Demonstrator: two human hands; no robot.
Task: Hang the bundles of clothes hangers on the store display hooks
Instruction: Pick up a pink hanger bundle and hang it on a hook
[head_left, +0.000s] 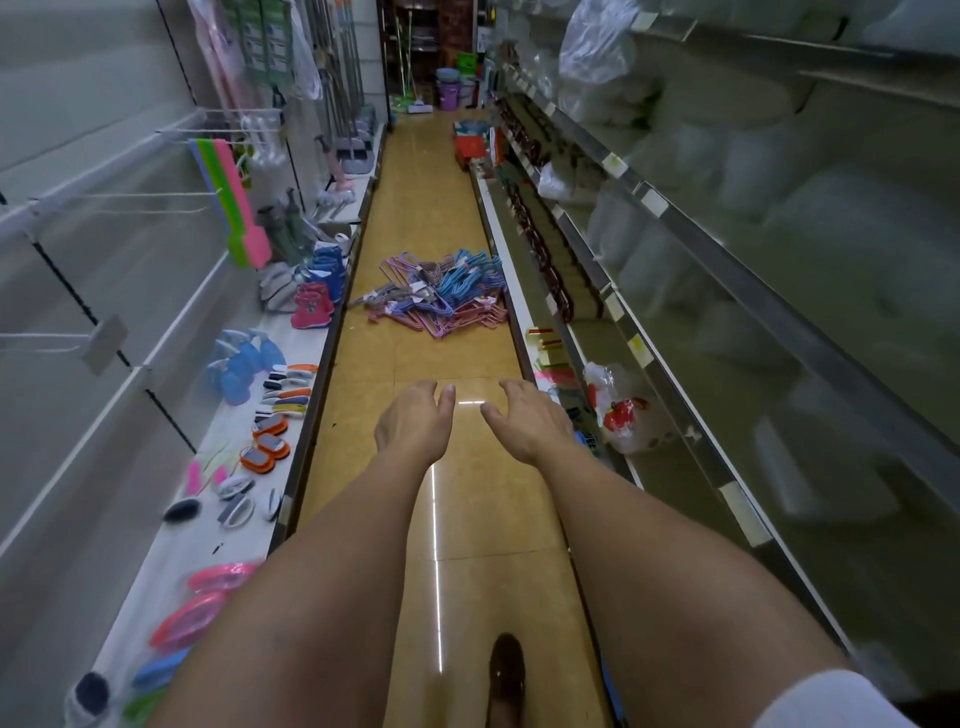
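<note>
Far down the aisle, tangled hanger bundles (441, 291) blur together; both hands' (413, 423) (524, 418) loosely spread fingers hold nothing.

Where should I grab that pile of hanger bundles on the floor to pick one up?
Probably from above, at the near edge of the pile of hanger bundles. Bundles lie flat and tangled, so lift a top one by its gathered hooks. Both the left hand and the right hand are empty.

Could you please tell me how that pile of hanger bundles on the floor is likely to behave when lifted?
The hanger bundles lie crisscrossed, so they will probably snag and drag neighbours up. Thin wire frames suggest each is stiff yet light. Both hands, left hand and right hand, are empty.
</note>
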